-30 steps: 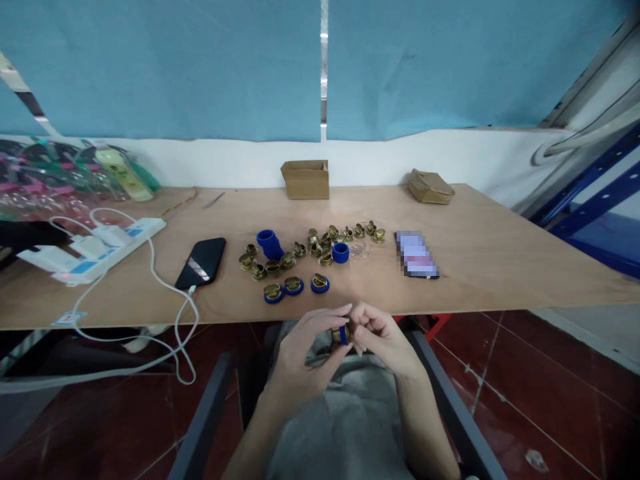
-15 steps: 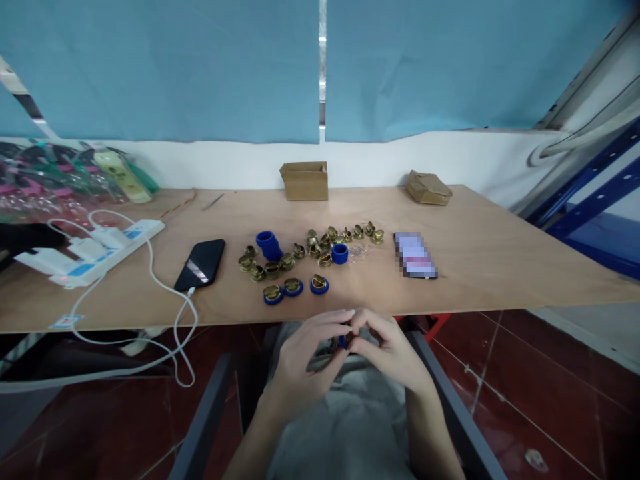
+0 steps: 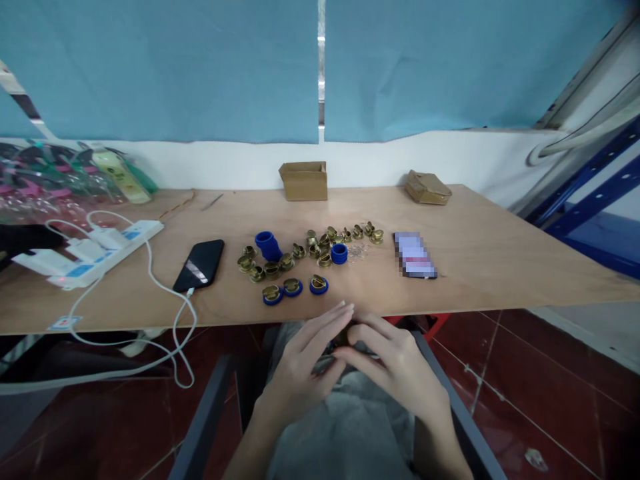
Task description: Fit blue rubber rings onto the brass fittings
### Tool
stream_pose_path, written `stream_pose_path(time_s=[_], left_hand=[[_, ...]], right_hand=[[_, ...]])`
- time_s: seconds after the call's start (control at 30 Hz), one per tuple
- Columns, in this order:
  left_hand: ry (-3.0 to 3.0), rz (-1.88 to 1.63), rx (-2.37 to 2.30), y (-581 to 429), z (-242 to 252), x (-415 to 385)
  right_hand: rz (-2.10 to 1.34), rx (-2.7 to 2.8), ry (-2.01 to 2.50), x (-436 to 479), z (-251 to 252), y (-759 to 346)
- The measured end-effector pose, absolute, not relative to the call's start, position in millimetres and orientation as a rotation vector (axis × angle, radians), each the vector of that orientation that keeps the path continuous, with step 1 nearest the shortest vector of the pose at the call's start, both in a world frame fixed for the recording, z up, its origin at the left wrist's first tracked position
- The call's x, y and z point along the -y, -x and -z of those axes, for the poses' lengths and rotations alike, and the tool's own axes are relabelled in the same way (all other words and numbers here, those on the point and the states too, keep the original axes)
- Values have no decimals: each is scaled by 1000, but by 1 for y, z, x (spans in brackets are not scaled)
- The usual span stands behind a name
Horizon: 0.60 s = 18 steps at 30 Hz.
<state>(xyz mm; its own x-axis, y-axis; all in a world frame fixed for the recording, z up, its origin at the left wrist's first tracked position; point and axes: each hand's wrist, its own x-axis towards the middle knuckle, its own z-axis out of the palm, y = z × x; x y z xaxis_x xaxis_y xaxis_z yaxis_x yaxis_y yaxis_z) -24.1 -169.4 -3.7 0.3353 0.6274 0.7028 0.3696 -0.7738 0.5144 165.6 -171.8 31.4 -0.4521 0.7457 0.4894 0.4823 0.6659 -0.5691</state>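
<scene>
Over my lap, just off the front edge of the table, both hands meet around one brass-coloured fitting (image 3: 343,335), mostly covered by fingers. A bit of blue shows beside it. My left hand (image 3: 305,360) is closed around its left side, fingertips pressed near the top. From the right, my right hand (image 3: 385,353) pinches it between thumb and bent fingers. Straight ahead on the table lie three brass fittings seated in blue rings, one of them a ringed fitting (image 3: 319,285). Behind them are several bare brass fittings (image 3: 272,269), a leaning stack of blue rings (image 3: 269,246) and a shorter ring stack (image 3: 339,253).
Small clear rings (image 3: 358,252) lie beside the short stack. A dark phone (image 3: 200,265) and a power strip (image 3: 110,253) with white cables are at left; a lit phone (image 3: 415,255) is at right. An open cardboard box (image 3: 306,182) and a brown packet (image 3: 427,187) stand behind.
My right hand has turned and shifted slightly, its thumb moving left and down. The fitting has turned between my fingers, showing less blue. The things on the table stay in place.
</scene>
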Motion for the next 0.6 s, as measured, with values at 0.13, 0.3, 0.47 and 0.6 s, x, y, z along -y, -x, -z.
stream_pose_path(time_s=[0.13, 0.3, 0.47, 0.6], left_hand=[[-2278, -1517, -857, 26, 7, 167], [-2155, -1652, -764, 26, 14, 162], [-2034, -1753, -711, 25, 22, 157], [-1994, -1781, -742, 25, 23, 156]], right_hand=[[-294, 2276, 952, 171, -42, -164], [-17, 2418, 976, 171, -47, -159], [187, 2524, 950, 169, -48, -152], [244, 2556, 918, 167, -53, -148]])
